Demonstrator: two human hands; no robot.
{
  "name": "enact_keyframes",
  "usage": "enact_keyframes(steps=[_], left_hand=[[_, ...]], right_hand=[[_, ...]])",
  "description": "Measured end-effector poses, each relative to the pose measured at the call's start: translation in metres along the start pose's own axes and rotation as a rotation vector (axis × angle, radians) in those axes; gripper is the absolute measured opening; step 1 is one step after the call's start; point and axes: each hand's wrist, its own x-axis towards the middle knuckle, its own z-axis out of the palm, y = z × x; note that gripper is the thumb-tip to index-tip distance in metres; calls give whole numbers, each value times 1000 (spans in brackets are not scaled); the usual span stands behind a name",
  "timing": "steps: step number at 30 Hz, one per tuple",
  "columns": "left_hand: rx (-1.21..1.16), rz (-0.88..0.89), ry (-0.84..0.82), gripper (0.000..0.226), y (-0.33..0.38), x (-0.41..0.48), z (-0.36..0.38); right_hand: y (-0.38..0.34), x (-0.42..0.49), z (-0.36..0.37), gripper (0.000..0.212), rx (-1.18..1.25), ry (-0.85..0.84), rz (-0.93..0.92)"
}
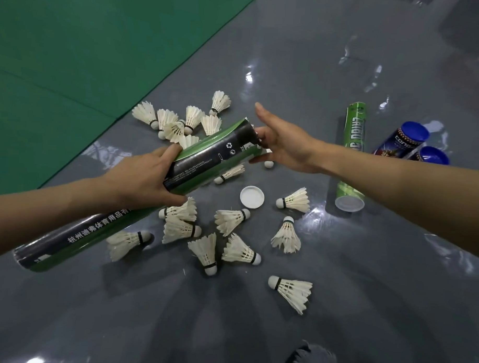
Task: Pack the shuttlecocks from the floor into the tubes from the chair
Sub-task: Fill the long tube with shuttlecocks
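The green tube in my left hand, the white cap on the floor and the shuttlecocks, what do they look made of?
Green tube: likely cardboard with a glossy printed wrap, judging by its sheen and lettering. White cap: probably moulded plastic, smooth with a raised rim. Shuttlecocks: seemingly real feathers with frayed tips; the base material is unclear.

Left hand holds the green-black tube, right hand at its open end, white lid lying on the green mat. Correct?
No. The white lid lies on the grey floor among the shuttlecocks, not on the green mat; the head view shows it. The rest stands: left hand holds the green-black tube, right hand at its open end.
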Motion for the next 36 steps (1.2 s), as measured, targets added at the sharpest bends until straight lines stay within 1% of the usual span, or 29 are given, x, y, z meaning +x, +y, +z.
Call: enact_keyframes(steps=[2,4,8,11,12,13,14,17,19,21,22,23,24,25,27,28,29,30,32,34,36], left_hand=[[7,1,10,93,0,-4,1],[13,8,20,94,1,-6,2],[57,27,40,95,2,-8,3],[52,19,11,91,-1,-9,6],[53,17,5,91,-2,-8,6],[54,9,-1,91,-4,-5,6],[52,-1,-9,92,-5,-1,5],[20,-42,-12,93,-12,14,5],[7,-82,-33,92,-18,19,10],[-9,-122,-83,91,-26,18,19],[-18,-139,-112,91,-30,16,25],[-23,-155,-138,92,-35,14,31],[-23,-166,-160,94,-39,12,36],[-18,-176,-181,97,-44,10,41],[7,-177,-206,100,-48,8,47],[18,-178,-213,101,-50,8,49],[23,-179,-218,101,-52,9,51],[24,-179,-220,100,-52,9,52],[23,-183,-220,100,-53,11,56],[10,-187,-214,98,-52,13,57],[-8,-186,-199,96,-51,16,56]], right_hand=[[-2,-5,-2,80,39,-55,34],[-5,-7,0,85,51,-84,56],[-11,-3,7,86,72,-147,108],[-11,3,6,91,116,-259,165],[-9,7,6,90,135,-275,174],[-8,12,8,87,147,-257,174],[-5,17,10,80,158,-187,160],[3,41,15,57,186,124,55],[11,54,15,46,182,309,19],[26,62,12,40,181,460,22],[38,66,10,35,118,519,34],[51,72,6,28,-35,551,56],[67,75,1,17,-274,523,103],[80,78,-2,15,-546,419,162],[105,82,-8,52,-1026,113,269],[113,83,-7,63,-1178,-8,277],[118,84,-6,69,-1272,-91,252],[123,86,-4,71,-1317,-143,228],[132,93,-1,71,-1359,-207,209],[141,97,2,71,-1402,-225,222],[148,96,4,71,-1434,-206,206]])
